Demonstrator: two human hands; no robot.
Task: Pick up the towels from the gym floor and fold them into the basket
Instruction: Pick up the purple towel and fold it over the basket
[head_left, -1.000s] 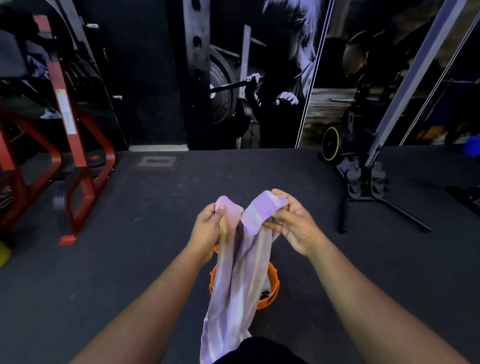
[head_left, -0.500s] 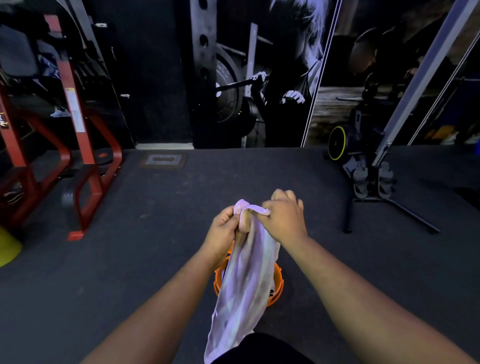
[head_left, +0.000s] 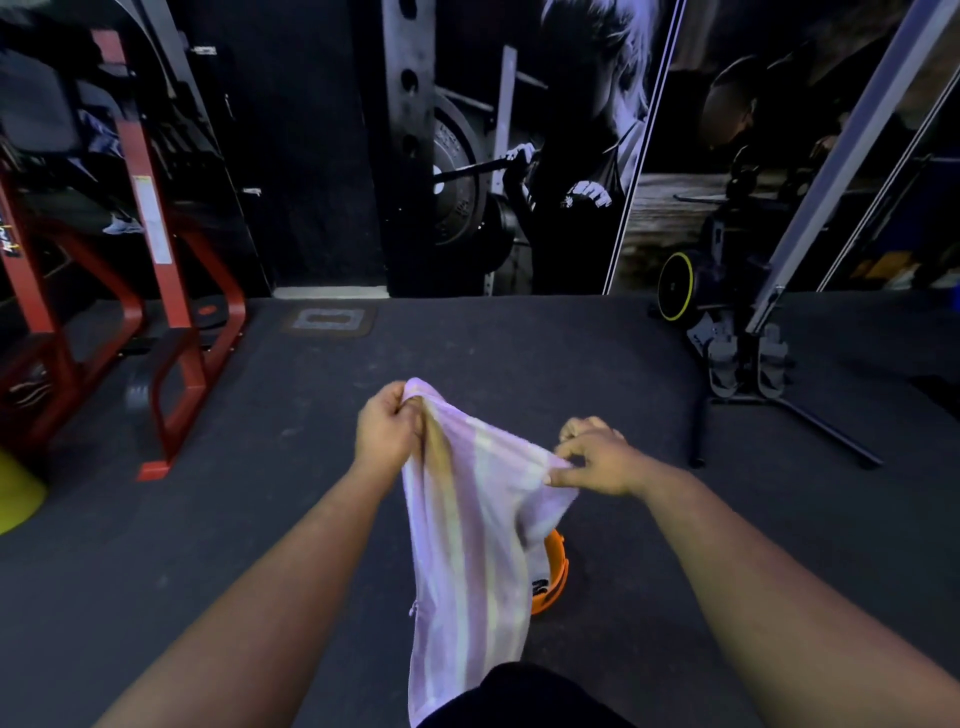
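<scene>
Head view: towel (head_left: 467, 525) hides most of orange basket (head_left: 551, 577).

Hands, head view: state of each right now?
Left hand: closed, gripping the towel at its top corner.
Right hand: closed, pinching the towel's upper edge.

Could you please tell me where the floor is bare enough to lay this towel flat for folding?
Bare floor lies ahead of both hands, between the red rack and the black stand. It is crowded under the towel, where the orange basket sits, and beside the rack's feet.
</scene>
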